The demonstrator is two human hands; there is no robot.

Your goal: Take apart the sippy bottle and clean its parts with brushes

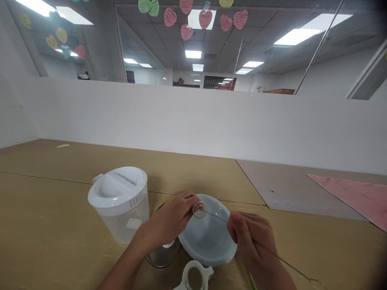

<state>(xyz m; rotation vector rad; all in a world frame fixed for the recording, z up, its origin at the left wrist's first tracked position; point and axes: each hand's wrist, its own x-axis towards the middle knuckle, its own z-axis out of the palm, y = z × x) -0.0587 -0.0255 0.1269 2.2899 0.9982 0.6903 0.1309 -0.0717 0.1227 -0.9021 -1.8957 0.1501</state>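
Note:
My left hand (173, 217) pinches a small clear round piece (200, 209) over a pale blue-white bowl (208, 241). Into or against that piece runs the tip of a thin twisted-wire rod (290, 264), which ends in a loop at lower right. Wrapped around the rod is my right hand (255, 241), at the bowl's right rim. Whether the rod has bristles at its tip cannot be made out. Partly under my left wrist lies a round metallic dish or lid (163, 255). A white plastic ring with tabs (196, 274) sits in front of the bowl.
A translucent pitcher with a white lid (121, 201) stands left of my left hand. Under my right hand a thin green item (252, 281) shows partly. A pink cloth or mat (359, 197) lies at right. Behind the brown table (60, 217) rises a white partition (151, 117).

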